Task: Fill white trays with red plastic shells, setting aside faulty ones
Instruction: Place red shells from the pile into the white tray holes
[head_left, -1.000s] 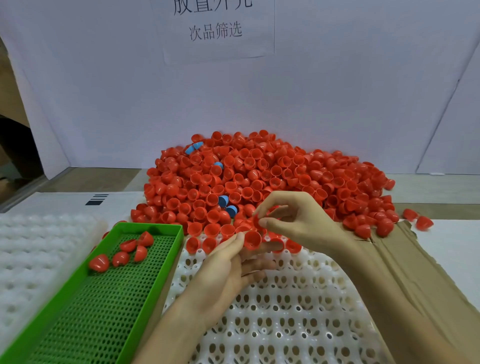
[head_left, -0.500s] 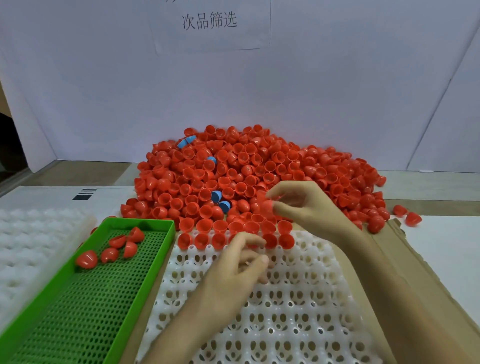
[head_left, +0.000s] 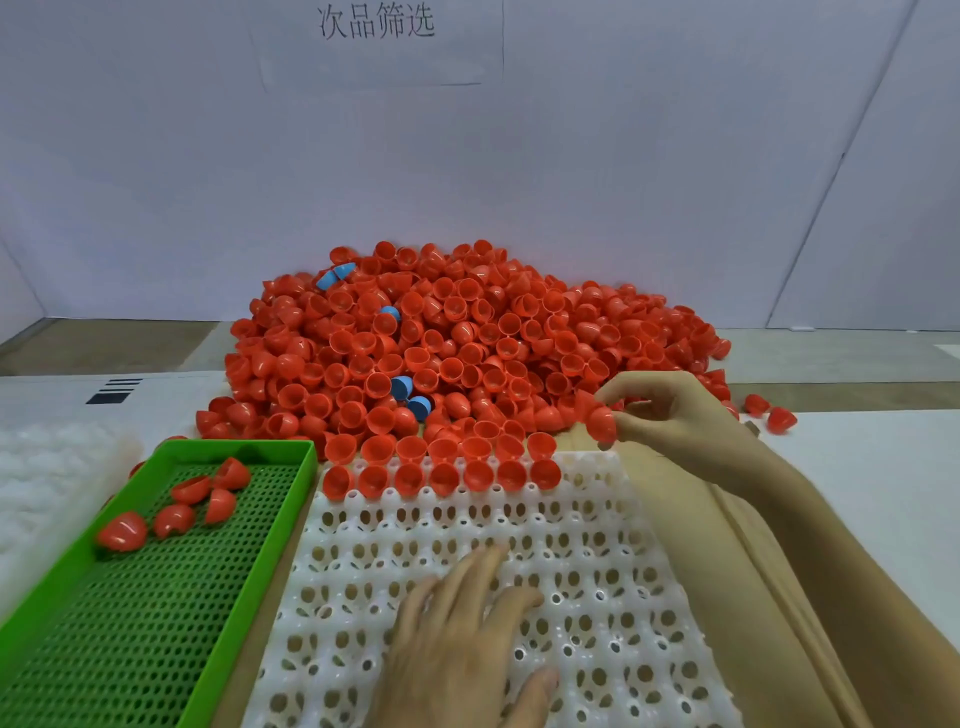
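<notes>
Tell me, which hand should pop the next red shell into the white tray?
The right hand: it pinches a red shell by the far right corner of the white tray, beside the filled rows. The left hand lies flat on the tray, holding nothing.

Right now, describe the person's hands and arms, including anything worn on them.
Both are bare. The left hand and right hand show no gloves, rings or watch, and the right forearm has no sleeve in view.
</notes>
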